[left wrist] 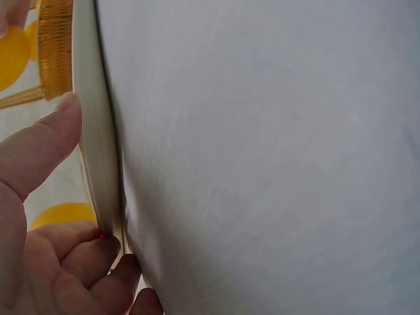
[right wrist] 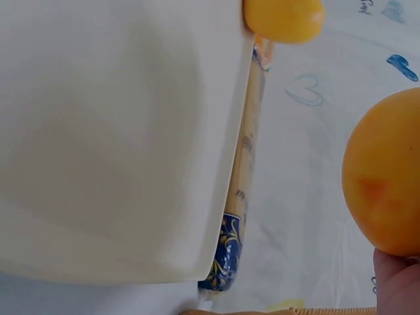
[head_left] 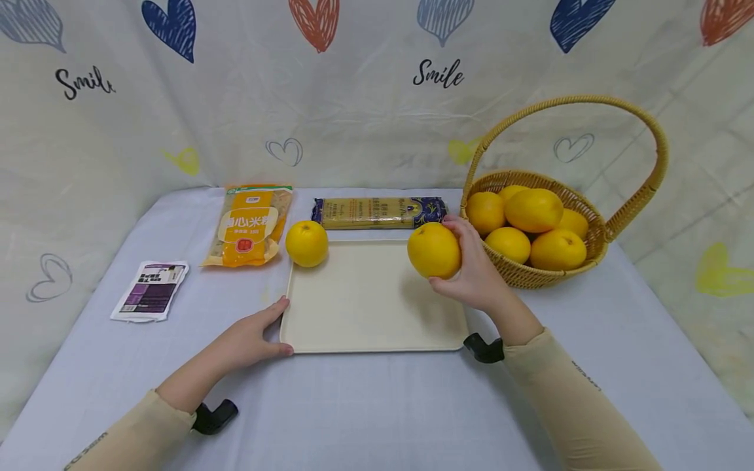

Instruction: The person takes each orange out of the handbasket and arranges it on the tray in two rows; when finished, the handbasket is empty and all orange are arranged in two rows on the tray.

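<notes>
My right hand (head_left: 471, 265) grips a round yellow orange (head_left: 434, 250) above the right part of a cream rectangular tray (head_left: 371, 301). In the right wrist view this orange (right wrist: 387, 174) hangs clear of the tray, a fingertip beneath it. A second orange (head_left: 307, 243) rests at the tray's far left corner. My left hand (head_left: 253, 337) holds the near left corner of the tray, thumb on the front edge and fingers along the left side. The left wrist view shows the thumb (left wrist: 46, 144) against the tray's wall (left wrist: 98, 125) and the other fingers curled at its edge.
A wicker basket (head_left: 536, 278) with a tall handle holds several yellow fruits at the right. Behind the tray lies a long gold-and-blue packet (head_left: 377, 213). An orange-and-clear food bag (head_left: 250, 226) and a white-and-purple pouch (head_left: 150, 291) lie at the left.
</notes>
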Tool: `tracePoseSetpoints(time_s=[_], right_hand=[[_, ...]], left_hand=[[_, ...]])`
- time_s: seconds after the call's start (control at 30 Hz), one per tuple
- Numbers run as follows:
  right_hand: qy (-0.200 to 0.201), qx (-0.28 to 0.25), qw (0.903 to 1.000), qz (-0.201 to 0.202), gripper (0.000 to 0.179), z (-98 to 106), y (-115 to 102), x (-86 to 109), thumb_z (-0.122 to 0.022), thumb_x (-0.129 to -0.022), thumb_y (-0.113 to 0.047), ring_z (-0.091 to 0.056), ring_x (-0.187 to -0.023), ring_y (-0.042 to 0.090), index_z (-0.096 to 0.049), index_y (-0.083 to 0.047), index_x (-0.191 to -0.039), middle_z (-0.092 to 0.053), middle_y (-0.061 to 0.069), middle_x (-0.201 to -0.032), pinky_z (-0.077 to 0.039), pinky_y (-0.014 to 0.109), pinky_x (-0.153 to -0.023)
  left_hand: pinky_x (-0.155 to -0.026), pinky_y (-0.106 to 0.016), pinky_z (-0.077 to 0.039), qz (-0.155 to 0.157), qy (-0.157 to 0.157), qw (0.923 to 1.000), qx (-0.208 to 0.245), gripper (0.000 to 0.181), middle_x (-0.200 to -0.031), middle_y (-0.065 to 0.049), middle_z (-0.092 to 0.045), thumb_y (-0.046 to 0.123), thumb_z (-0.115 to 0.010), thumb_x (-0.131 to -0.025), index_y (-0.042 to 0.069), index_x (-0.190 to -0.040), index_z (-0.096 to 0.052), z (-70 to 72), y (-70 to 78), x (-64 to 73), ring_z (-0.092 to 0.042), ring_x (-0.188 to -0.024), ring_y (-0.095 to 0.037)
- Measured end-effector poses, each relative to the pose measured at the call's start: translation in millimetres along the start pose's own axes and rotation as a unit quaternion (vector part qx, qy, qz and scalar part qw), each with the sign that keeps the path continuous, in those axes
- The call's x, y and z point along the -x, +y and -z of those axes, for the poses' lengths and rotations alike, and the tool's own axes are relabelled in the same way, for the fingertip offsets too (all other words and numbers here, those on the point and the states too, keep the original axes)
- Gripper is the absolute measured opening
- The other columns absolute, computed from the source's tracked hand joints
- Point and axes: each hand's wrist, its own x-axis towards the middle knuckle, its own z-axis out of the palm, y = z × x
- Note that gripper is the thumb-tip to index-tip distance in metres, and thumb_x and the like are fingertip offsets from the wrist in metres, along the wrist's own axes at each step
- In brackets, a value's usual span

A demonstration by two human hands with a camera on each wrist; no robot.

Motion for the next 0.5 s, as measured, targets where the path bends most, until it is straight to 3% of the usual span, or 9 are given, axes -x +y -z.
tracePoseSetpoints(time_s=[0.13, 0.37, 0.5], right_hand=[[-0.004, -0.026, 0.9996, 0.006, 0.089, -3, 1, -1.1, -0.078, -0.063, -0.004, -0.044, -0.116, 0.029, -0.024, -0.006, -0.134, -0.037, 0.013, -0.136, -0.036, 0.051, -0.102], [-0.002, -0.063, 0.9976, 0.029, 0.090, -10, 1, -3.4, -0.080, -0.062, -0.001, -0.035, -0.125, 0.028, -0.023, -0.006, -0.131, -0.030, 0.011, -0.141, -0.034, 0.053, -0.103], [-0.025, -0.072, 0.9968, 0.022, 0.103, -15, 1, -6.2, -0.078, -0.065, 0.001, -0.034, -0.127, 0.030, -0.010, -0.013, -0.141, -0.024, 0.012, -0.142, -0.036, 0.051, -0.102]], left_hand=[[-0.107, -0.056, -0.023, -0.002, 0.000, 1.0000, -0.003, 0.099, -0.151, -0.009, -0.021, 0.049, -0.072, -0.069, 0.015, -0.146, -0.020, 0.7, 1.1, 0.7, -0.023, -0.136, -0.034], [-0.109, -0.053, -0.022, -0.006, 0.001, 1.0000, 0.000, 0.098, -0.151, -0.008, -0.021, 0.045, -0.073, -0.070, 0.013, -0.145, -0.019, 2.3, 2.4, 0.1, -0.022, -0.138, -0.032], [-0.109, -0.053, -0.022, -0.003, 0.001, 1.0000, 0.002, 0.098, -0.151, -0.008, -0.021, 0.045, -0.073, -0.070, 0.013, -0.145, -0.019, 2.3, 2.6, 0.4, -0.022, -0.137, -0.033]])
